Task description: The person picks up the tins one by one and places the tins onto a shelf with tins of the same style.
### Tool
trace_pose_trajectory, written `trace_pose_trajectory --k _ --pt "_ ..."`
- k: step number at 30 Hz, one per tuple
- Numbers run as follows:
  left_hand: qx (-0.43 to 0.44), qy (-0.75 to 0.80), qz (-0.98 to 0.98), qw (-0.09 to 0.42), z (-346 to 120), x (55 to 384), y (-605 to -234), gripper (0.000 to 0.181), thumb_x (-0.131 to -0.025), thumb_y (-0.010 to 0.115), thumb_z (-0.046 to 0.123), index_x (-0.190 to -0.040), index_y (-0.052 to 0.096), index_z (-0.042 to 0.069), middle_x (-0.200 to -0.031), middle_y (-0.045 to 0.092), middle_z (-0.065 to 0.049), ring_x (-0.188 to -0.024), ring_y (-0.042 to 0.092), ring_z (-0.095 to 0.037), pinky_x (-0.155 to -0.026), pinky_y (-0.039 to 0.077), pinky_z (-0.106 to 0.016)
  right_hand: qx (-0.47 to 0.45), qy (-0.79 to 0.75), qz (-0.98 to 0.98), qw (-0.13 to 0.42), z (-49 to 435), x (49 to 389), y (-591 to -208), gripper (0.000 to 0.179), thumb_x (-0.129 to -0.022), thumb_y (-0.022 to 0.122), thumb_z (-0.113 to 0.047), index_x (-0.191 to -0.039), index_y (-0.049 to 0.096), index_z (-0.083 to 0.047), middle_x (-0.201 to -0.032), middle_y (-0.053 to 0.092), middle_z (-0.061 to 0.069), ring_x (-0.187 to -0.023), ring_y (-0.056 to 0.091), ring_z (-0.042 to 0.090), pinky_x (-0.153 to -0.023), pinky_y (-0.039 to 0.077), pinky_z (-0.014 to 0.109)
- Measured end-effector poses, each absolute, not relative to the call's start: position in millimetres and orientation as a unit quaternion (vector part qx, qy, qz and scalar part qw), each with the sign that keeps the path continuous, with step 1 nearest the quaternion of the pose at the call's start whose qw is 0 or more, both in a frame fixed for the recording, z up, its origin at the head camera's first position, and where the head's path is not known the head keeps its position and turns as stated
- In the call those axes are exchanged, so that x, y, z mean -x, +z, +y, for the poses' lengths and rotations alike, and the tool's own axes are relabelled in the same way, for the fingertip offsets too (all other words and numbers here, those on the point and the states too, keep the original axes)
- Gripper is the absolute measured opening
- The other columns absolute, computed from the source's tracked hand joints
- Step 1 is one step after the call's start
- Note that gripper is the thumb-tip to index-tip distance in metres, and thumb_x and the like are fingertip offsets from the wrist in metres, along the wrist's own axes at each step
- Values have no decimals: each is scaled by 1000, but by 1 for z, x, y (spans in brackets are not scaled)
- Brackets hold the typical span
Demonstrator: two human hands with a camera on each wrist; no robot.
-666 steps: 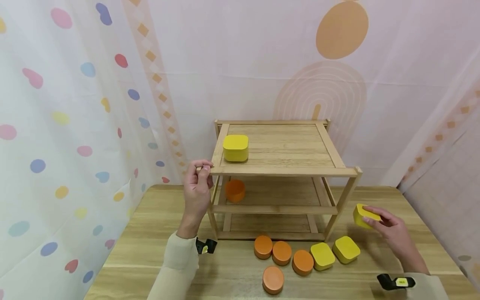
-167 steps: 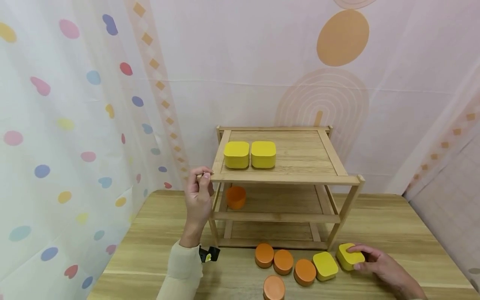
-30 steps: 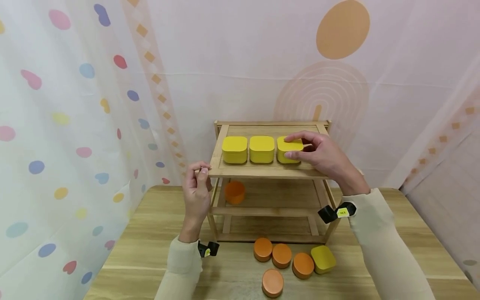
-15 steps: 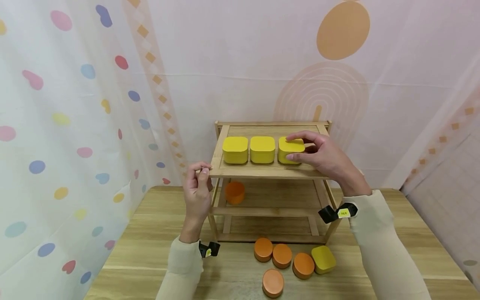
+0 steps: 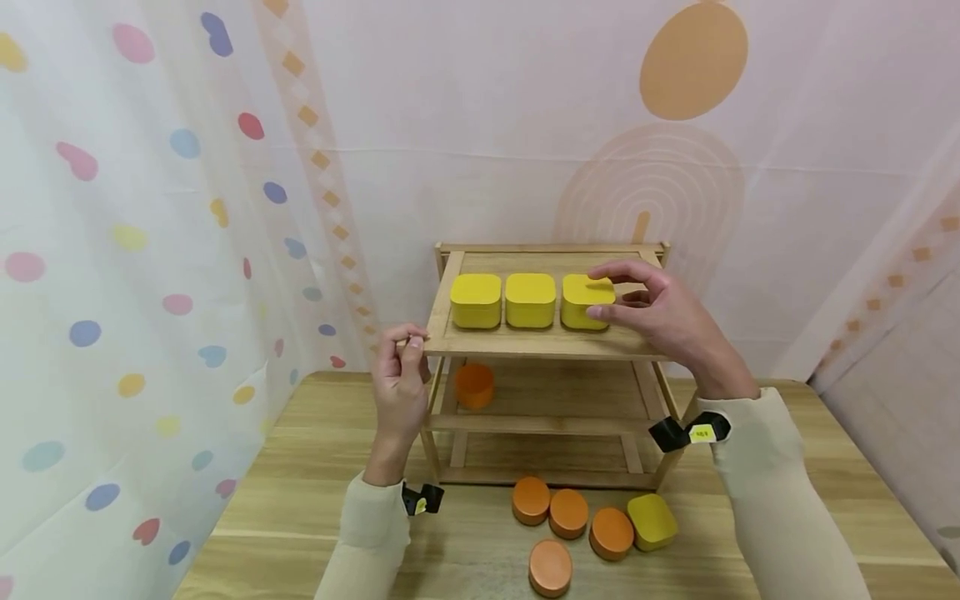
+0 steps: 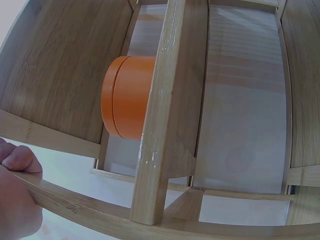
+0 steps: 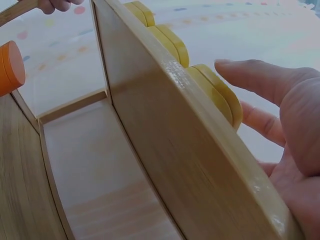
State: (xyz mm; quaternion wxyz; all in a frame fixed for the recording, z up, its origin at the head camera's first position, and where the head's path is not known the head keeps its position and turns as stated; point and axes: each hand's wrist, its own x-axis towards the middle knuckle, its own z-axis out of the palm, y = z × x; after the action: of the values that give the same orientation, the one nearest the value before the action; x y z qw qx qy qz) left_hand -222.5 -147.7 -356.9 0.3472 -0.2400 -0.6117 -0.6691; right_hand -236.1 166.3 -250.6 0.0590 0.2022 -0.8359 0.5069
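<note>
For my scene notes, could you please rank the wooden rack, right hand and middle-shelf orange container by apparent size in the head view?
1. Wooden rack
2. Right hand
3. Middle-shelf orange container

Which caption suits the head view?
Three yellow boxes lined up atop a wooden rack, right hand at the rightmost box.

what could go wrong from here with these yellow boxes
The right hand is close around the rightmost yellow box on the rack, so pulling away carelessly might drag it or bump it into the middle box. The left hand grips the rack's front left corner; a tug there could make them slide. Coming back, the right sleeve might brush the lone yellow box on the table.
</note>
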Motion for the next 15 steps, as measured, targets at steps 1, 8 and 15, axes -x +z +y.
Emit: trace_pose_trajectory --k 1,8,15 --pt "240 -669 -612 346 -148 223 -357 23 -104 44 13 -106 48 -10 -57 33 3 -47 28 -11 -44 24 -25 -203 507 -835 62 168 235 -251 41 -88 76 -24 -126 64 -16 -132 58 -3 -115 52 14 -100 40 35" --pt "242 -665 -612 353 -148 223 -359 22 -103 44 12 -104 49 -9 -56 32 1 -46 27 -11 -43 25 -25 -248 525 -808 96 175 228 -255 38 -88 75 -11 -124 63 -6 -130 58 2 -118 52 13 -101 39 34" --pt "244 -662 -615 353 -148 225 -358 22 -104 44 12 -105 49 -9 -57 33 3 -46 29 -11 -44 25 -24 -308 531 -773 159 184 218 -262 32 -86 71 4 -117 62 4 -129 57 -4 -120 52 11 -98 40 25"
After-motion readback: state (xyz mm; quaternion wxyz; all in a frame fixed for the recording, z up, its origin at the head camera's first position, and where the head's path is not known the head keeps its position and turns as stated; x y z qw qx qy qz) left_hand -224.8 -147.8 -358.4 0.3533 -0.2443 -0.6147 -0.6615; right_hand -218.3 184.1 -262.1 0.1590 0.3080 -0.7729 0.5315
